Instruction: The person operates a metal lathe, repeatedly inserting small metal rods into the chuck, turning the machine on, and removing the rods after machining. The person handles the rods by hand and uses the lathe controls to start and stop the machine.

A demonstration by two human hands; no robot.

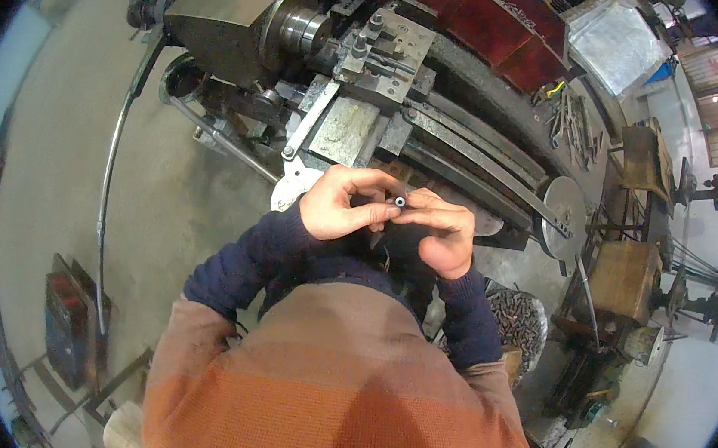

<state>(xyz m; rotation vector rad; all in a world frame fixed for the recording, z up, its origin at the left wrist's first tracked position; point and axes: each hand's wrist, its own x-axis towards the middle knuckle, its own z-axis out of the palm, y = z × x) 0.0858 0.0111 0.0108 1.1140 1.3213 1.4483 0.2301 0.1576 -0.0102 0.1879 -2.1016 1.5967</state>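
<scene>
Between the fingertips of both hands is a small round metal piece with a hole in its end, held in front of my chest. My left hand pinches it from the left, thumb below and fingers above. From the right, the fingers of my right hand close on the same piece. Most of its length is hidden by the fingers. Just beyond my hands stands a lathe, with its chuck at the far left and its tool post mounted on the carriage.
Wrenches and other hand tools lie right of the lathe bed. A round metal disc sits at the bed's right end. Low on the right is a container of small metal parts. A long lever hangs at the left.
</scene>
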